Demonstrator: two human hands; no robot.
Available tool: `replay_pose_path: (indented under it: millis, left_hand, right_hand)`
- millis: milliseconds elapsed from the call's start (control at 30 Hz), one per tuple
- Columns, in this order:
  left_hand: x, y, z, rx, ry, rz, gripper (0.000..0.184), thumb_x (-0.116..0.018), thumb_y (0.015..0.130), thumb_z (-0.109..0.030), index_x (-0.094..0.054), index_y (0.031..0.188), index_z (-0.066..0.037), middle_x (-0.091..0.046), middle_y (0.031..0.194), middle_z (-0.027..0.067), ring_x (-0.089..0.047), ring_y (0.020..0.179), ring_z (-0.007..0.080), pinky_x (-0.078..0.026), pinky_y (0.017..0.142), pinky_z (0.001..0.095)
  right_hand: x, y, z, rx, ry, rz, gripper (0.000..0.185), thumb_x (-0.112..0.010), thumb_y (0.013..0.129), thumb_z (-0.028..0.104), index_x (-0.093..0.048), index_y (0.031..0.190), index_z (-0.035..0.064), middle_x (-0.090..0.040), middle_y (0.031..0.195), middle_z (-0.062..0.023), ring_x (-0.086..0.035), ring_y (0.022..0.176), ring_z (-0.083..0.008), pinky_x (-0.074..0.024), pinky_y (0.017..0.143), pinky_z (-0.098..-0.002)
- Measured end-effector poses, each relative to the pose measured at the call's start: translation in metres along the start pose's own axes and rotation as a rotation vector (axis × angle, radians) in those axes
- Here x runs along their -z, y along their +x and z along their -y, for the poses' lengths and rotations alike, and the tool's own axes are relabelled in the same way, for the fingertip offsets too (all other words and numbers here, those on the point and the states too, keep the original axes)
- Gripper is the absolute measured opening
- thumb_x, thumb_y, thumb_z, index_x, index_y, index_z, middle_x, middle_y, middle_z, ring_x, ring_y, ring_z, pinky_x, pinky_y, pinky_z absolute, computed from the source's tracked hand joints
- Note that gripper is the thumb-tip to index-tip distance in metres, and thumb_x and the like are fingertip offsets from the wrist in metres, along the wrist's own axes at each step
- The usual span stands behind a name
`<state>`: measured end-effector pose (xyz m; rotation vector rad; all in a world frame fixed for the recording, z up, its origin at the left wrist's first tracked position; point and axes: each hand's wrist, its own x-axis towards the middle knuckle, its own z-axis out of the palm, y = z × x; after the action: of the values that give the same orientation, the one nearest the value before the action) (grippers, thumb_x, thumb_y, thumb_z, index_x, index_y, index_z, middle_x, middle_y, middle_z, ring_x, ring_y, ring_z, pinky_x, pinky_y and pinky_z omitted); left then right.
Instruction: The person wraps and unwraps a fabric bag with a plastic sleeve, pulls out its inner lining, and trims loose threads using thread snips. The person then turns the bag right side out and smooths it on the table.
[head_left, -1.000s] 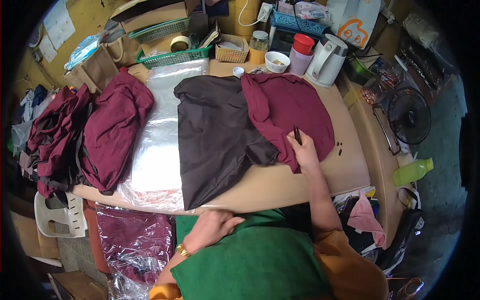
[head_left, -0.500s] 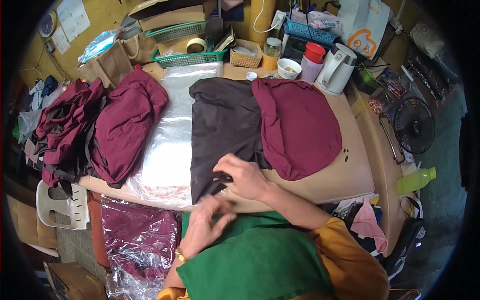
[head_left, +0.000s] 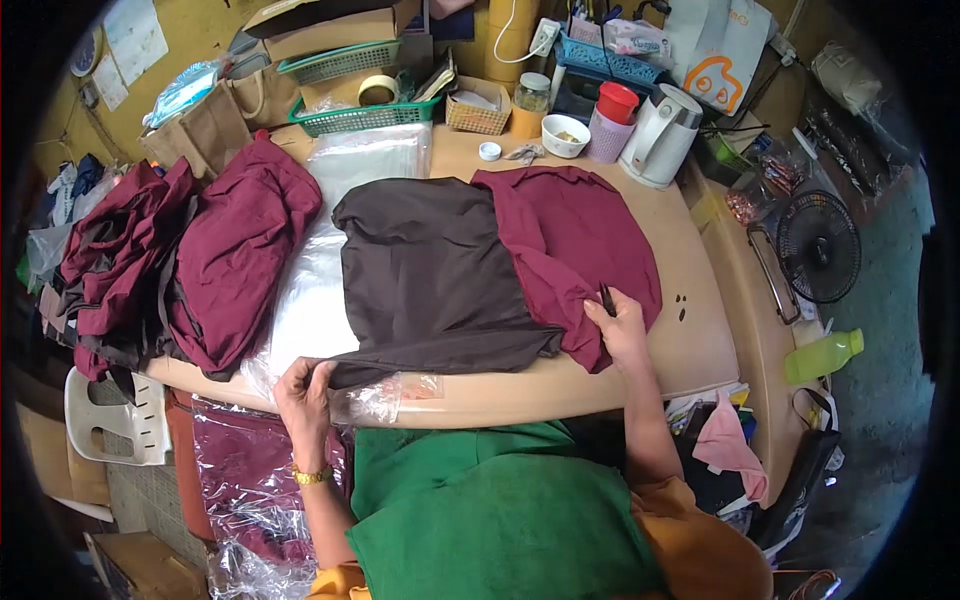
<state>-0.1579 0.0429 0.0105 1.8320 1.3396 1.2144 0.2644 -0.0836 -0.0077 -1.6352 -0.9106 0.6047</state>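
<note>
A sewn cloth piece lies on the table in front of me, with a black panel [head_left: 425, 270] on the left and a maroon panel [head_left: 580, 225] on the right. My left hand [head_left: 303, 395] pinches the near left corner of the black panel between thumb and fingers. At the near edge of the maroon panel, my right hand [head_left: 622, 328] is closed, with a small black tool [head_left: 607, 300] sticking up from it. The thumb of that hand rests on the maroon cloth. The tool's kind is mostly hidden by the fingers.
Clear plastic sheets [head_left: 310, 285] lie under the cloth's left side. Maroon and black cloth pieces [head_left: 240, 255] are piled at the left. Green baskets [head_left: 365, 118], a white bowl [head_left: 566, 136] and a kettle [head_left: 662, 135] stand at the back. Wrapped maroon cloth [head_left: 250, 470] sits below the table edge.
My hands have moved apart, the left to the corner of the black panel, the right to the maroon panel. The cloth has shifted left and nearer, its near edge now stretched sideways.
</note>
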Motion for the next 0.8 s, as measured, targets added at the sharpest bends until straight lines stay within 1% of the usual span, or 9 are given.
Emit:
replay_pose_path:
  millis: [100, 233, 300, 433, 500, 567, 633, 700, 800]
  left_hand:
    - [0.011, -0.013, 0.015, 0.114, -0.089, -0.047, 0.034, -0.065, 0.094, -0.012, -0.051, 0.067, 0.001, -0.041, 0.060, -0.0068, -0.034, 0.058, 0.0037, -0.027, 0.051, 0.0229]
    - [0.029, -0.025, 0.029, 0.212, -0.080, -0.034, 0.044, -0.061, 0.099, -0.021, -0.044, 0.063, -0.004, -0.034, 0.058, -0.0077, -0.028, 0.056, 0.0025, -0.020, 0.048, 0.0232]
    - [0.032, -0.028, 0.024, 0.272, -0.132, -0.052, 0.037, -0.062, 0.099, -0.021, -0.052, 0.067, -0.005, -0.038, 0.057, -0.0080, -0.031, 0.054, 0.0014, -0.022, 0.047, 0.0222]
    - [0.067, -0.031, 0.047, 0.107, -0.329, -0.601, 0.013, -0.059, 0.099, -0.016, -0.063, 0.100, -0.003, -0.055, 0.072, -0.0042, -0.045, 0.057, 0.0014, -0.035, 0.050, 0.0171]
    - [0.085, -0.025, 0.061, -0.046, 0.021, -0.891, 0.014, -0.059, 0.099, -0.016, -0.062, 0.103, -0.002, -0.057, 0.077, -0.0038, -0.046, 0.057, 0.0038, -0.039, 0.052, 0.0189]
    - [0.108, -0.043, 0.047, 0.301, 0.026, -0.378, 0.023, -0.057, 0.100, -0.021, -0.064, 0.100, 0.002, -0.061, 0.076, 0.0000, -0.051, 0.058, 0.0091, -0.044, 0.053, 0.0268]
    - [0.098, -0.048, 0.020, 0.480, -0.047, 0.197, 0.034, -0.057, 0.100, -0.030, -0.067, 0.089, 0.000, -0.061, 0.068, 0.0015, -0.053, 0.055, 0.0093, -0.043, 0.048, 0.0265]
    - [0.061, -0.062, 0.021, 0.584, -0.056, 0.364, 0.043, -0.057, 0.099, -0.038, -0.068, 0.079, -0.001, -0.058, 0.060, 0.0004, -0.052, 0.049, 0.0095, -0.041, 0.045, 0.0263]
    - [0.029, -0.065, -0.018, 0.594, -0.090, 0.477, 0.041, -0.063, 0.096, -0.037, -0.068, 0.079, 0.000, -0.057, 0.059, -0.0016, -0.050, 0.047, 0.0079, -0.041, 0.046, 0.0252]
  right_hand:
    - [-0.013, -0.004, 0.004, -0.061, 0.058, 0.083, 0.010, -0.067, 0.091, 0.009, -0.064, 0.094, 0.0001, -0.058, 0.080, 0.0057, -0.048, 0.072, -0.0037, -0.0413, 0.065, -0.0230]
    - [-0.031, -0.007, 0.016, -0.095, 0.124, 0.087, 0.016, -0.069, 0.089, 0.015, -0.062, 0.086, -0.0001, -0.055, 0.074, 0.0031, -0.046, 0.068, -0.0072, -0.0401, 0.062, -0.0261]
    - [-0.030, -0.006, 0.013, -0.049, 0.020, 0.159, 0.016, -0.070, 0.088, 0.013, -0.061, 0.088, -0.0007, -0.055, 0.073, 0.0021, -0.047, 0.068, -0.0074, -0.0410, 0.062, -0.0261]
    - [-0.027, -0.011, 0.021, 0.082, -0.150, 0.161, 0.021, -0.074, 0.083, 0.007, -0.059, 0.096, -0.0010, -0.057, 0.072, -0.0009, -0.050, 0.067, -0.0078, -0.0442, 0.064, -0.0259]
    - [-0.022, -0.007, 0.047, 0.145, -0.185, 0.101, 0.025, -0.075, 0.082, 0.005, -0.059, 0.100, 0.0004, -0.061, 0.079, -0.0030, -0.055, 0.071, -0.0094, -0.0469, 0.068, -0.0262]
    - [-0.041, 0.000, 0.091, 0.256, -0.248, 0.073, 0.028, -0.076, 0.082, 0.006, -0.059, 0.104, 0.0000, -0.064, 0.083, -0.0043, -0.059, 0.075, -0.0112, -0.0490, 0.070, -0.0286]
    - [-0.086, 0.004, 0.130, 0.361, -0.122, 0.253, 0.036, -0.078, 0.082, 0.015, -0.059, 0.109, 0.0007, -0.066, 0.086, -0.0094, -0.066, 0.081, -0.0196, -0.0517, 0.073, -0.0349]
    - [-0.140, 0.013, 0.158, 0.439, -0.269, 0.449, 0.051, -0.078, 0.082, 0.028, -0.055, 0.119, 0.0010, -0.068, 0.092, -0.0162, -0.068, 0.090, -0.0316, -0.0527, 0.078, -0.0421]
    - [-0.233, 0.038, 0.140, 0.563, -0.521, 0.332, 0.058, -0.078, 0.081, 0.036, -0.052, 0.122, 0.0027, -0.066, 0.089, -0.0174, -0.066, 0.086, -0.0348, -0.0506, 0.077, -0.0430]
